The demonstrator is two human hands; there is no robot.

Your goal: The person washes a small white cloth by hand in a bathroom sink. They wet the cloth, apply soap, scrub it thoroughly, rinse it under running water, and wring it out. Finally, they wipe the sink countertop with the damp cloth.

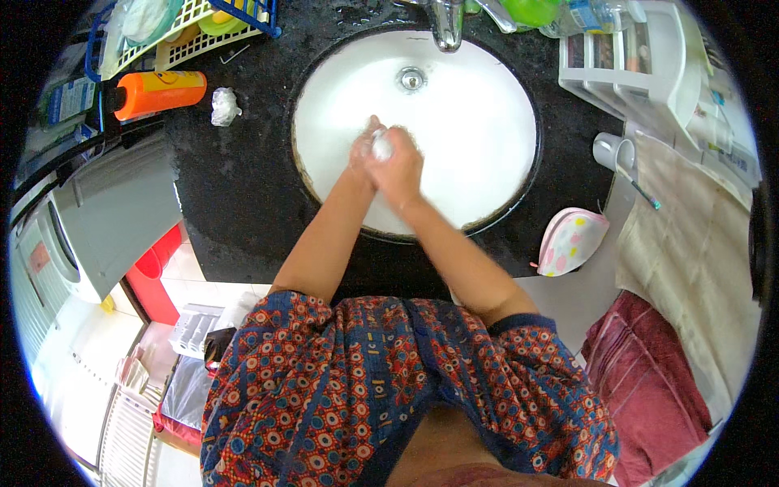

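Gripping a white lump (381,147) inside curled fingers, right hand (397,168) touches left hand (361,156), whose hold is unclear

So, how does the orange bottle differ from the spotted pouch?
Colour: the orange bottle is one bright main colour, while the spotted pouch is pale with coloured spots and pink trim. Shape: the bottle is long and narrow; the pouch is a rounded half-moon. Place: the bottle is left of the sink, the pouch to its right. Both are outside the sink.
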